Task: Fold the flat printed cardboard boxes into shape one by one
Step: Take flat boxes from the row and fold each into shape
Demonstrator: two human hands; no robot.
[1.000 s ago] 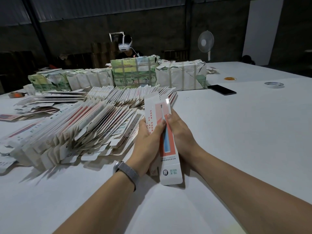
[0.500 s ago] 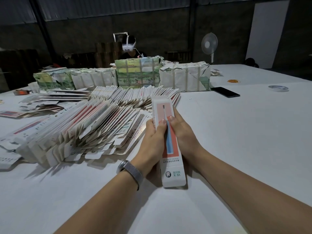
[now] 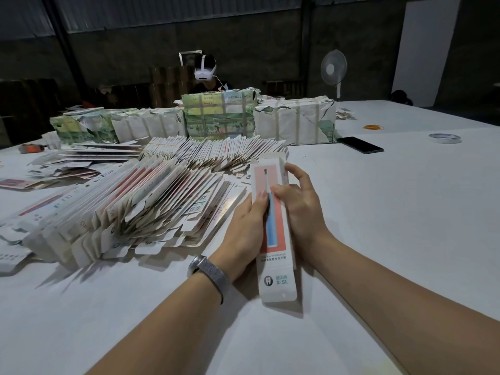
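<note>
Head view gives me the white table point(image 3: 378, 212) first, running wide to the right and far back. Next in size, wrapped bundles point(image 3: 219, 116) stand in a row across its far side, with a person wearing a white headset point(image 3: 204, 69) seated behind them. In front of the bundles I see the fanned heap of flat boxes point(image 3: 130, 209) leaning in overlapping rows on the left half of the table. Just right of that heap, I hold one printed box point(image 3: 273, 234) lengthwise, its near end low over the table and its far end flap raised. My left hand point(image 3: 247, 234) grips its left edge, thumb pressed on the printed face. My right hand point(image 3: 300, 207) pinches the right edge with thumb on the face, the other fingers curled loosely along the side. Well apart at far right lie a dark phone point(image 3: 361, 144), a tape roll point(image 3: 445, 138) and some orange rubber bands point(image 3: 373, 127).
</note>
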